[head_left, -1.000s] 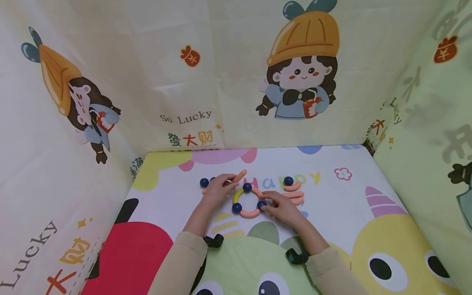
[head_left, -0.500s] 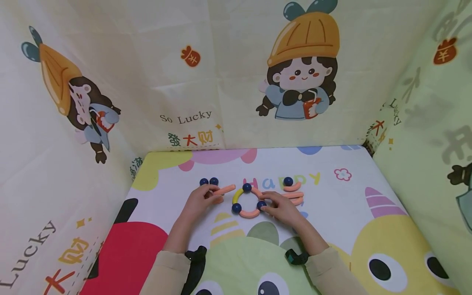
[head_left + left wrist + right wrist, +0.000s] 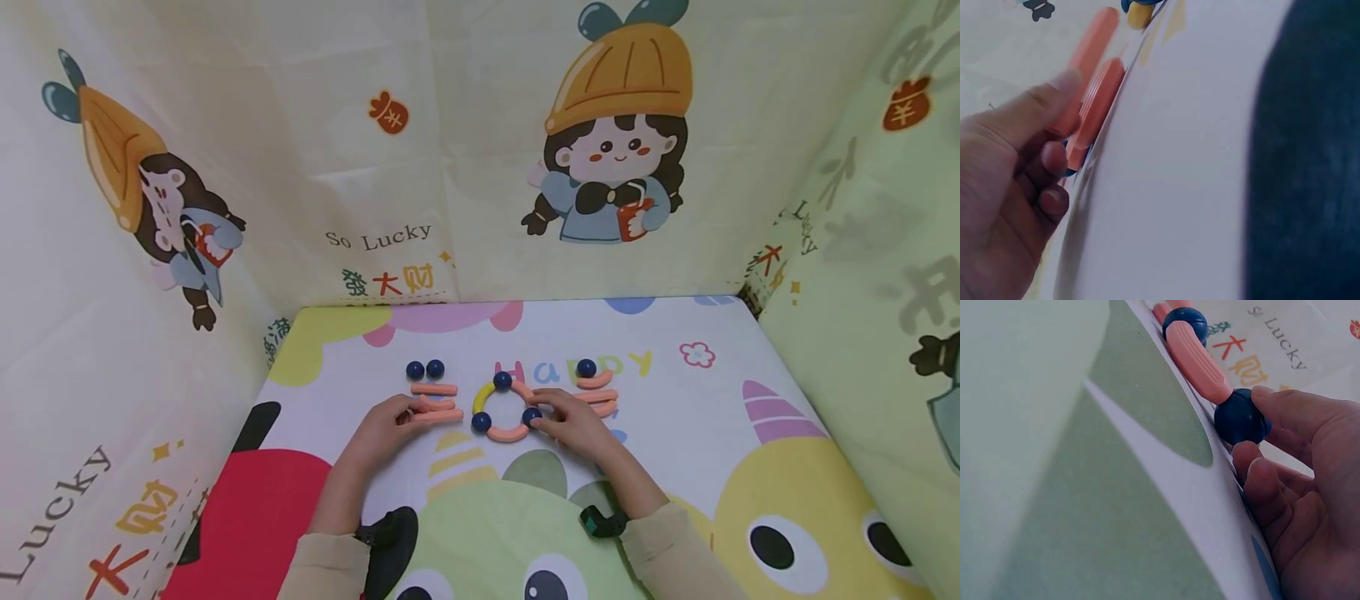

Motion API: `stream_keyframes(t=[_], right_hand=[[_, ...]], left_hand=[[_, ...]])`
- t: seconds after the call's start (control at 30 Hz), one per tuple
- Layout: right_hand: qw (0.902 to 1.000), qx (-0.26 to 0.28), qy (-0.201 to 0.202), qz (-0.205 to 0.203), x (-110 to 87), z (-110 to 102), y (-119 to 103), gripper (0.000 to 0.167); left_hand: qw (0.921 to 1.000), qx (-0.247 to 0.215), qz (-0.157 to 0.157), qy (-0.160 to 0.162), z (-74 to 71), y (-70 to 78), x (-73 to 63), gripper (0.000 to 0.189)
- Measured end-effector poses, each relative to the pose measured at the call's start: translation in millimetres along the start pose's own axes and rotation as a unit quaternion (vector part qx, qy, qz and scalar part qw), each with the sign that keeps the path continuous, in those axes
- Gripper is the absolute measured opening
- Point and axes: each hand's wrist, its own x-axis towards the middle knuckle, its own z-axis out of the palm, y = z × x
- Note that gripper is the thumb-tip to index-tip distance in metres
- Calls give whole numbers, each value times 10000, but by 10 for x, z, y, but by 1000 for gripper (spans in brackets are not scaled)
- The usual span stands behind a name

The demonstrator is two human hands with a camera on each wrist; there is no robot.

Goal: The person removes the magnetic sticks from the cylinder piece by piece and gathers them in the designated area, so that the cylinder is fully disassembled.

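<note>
A ring of curved sticks and dark blue balls lies mid-table: a yellow stick (image 3: 481, 401), pink sticks such as the near one (image 3: 507, 434), and several balls. My right hand (image 3: 573, 423) pinches the ring's right-hand ball (image 3: 1241, 417) between thumb and fingers. To the left of the ring, my left hand (image 3: 388, 429) holds a straight pink stick (image 3: 1094, 53) by one end. That stick is just above or beside a curved pink stick (image 3: 437, 403); in the left wrist view they appear close together. A further straight stick (image 3: 433, 389) lies behind them.
Two loose blue balls (image 3: 425, 369) sit behind the left sticks. Right of the ring are another ball (image 3: 587, 367), a curved stick (image 3: 595, 381) and more pink sticks (image 3: 600, 397), partly behind my right hand. Printed cloth walls (image 3: 480, 192) enclose the table's back and sides.
My left hand, with the straight pink stick, has moved from the ring's upper left to the left and nearer me, uncovering the two left balls. The right hand stays on its ball.
</note>
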Motion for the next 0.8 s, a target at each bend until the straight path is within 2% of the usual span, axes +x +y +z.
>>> stream_keyframes(t=[0.13,0.4,0.53,0.8], right_hand=[[10000,54,-27,-20,-1,-6,-8,42],[9997,65,-61,-211,-7,-15,-3,40],[9998,131,-68,-152,-12,-17,-13,40],[9998,118,-26,-157,-24,-25,-18,39]], left_hand=[[9999,131,33,-71,-2,-30,-1,31],[9990,443,63,56,17,-49,33,34],[9981,604,32,84,31,-52,61,35],[9975,666,97,202,47,-46,112,36]])
